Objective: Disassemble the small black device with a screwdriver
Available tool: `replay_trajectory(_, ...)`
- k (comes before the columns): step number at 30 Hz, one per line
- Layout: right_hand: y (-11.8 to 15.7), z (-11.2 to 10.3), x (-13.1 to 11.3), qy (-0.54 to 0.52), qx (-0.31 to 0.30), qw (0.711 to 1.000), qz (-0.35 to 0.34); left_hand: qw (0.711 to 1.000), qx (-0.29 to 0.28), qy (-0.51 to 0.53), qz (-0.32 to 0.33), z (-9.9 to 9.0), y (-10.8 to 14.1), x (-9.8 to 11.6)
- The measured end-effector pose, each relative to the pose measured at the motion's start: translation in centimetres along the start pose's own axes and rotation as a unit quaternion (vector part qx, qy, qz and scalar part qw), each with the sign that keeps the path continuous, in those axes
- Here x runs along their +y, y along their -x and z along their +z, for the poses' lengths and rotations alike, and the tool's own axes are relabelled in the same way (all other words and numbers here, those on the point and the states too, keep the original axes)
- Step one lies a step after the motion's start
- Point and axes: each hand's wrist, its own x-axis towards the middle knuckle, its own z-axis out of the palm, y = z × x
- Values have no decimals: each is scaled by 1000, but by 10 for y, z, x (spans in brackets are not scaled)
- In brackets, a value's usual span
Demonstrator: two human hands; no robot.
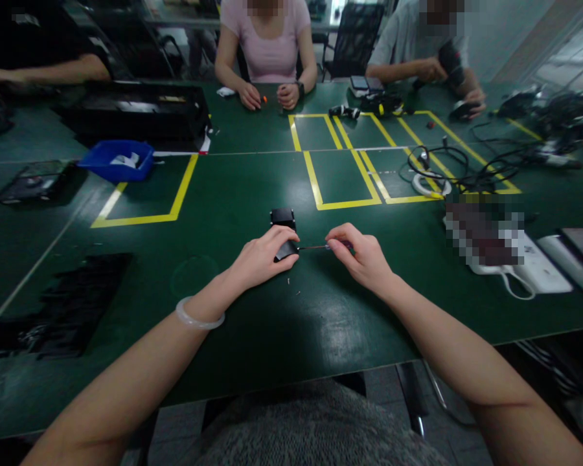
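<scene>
Near the middle of the green table, my left hand (267, 255) is wrapped round a small black device (283, 217), steadying it on the surface. The upper part of the device shows beyond my fingers; the rest is partly hidden under them. My right hand (360, 252) pinches the handle of a thin screwdriver (315, 247), whose shaft lies level and points left. Its tip is at the right side of the device. Two tiny screws (288, 281) lie on the table just below my left hand.
A blue tray (119, 162), a black housing (136, 116) and dark flat parts (78, 304) are to the left. Cables (466, 168) and a white power strip (534, 268) lie right. Across the green table (252, 336) sit several people, one holding a dark tool.
</scene>
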Motion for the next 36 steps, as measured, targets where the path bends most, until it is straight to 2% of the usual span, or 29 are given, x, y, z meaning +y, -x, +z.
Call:
replay_trajectory(6, 0, 0, -1, -7, 12, 1000, -7, 1000, 1, 2, 1, 0, 0, 0)
replay_trajectory(12, 0, -1, -1, -6, -7, 1000, -2, 1000, 1, -4, 0, 0, 0, 0)
replay_trajectory(17, -1, -1, -1, -9, 15, 1000, -13, 1000, -1, -2, -2, -1, 0, 1)
replay_trajectory(23, 0, -1, -1, -6, -5, 1000, -6, 1000, 1, -5, -1, -1, 1, 1)
replay_trajectory(29, 0, -1, -3, -6, 8, 1000, -12, 1000, 0, -6, 1, 0, 0, 1)
replay_trajectory(36, 0, -1, 0, -4, -3, 1000, -6, 1000, 1, -8, -1, 0, 0, 0)
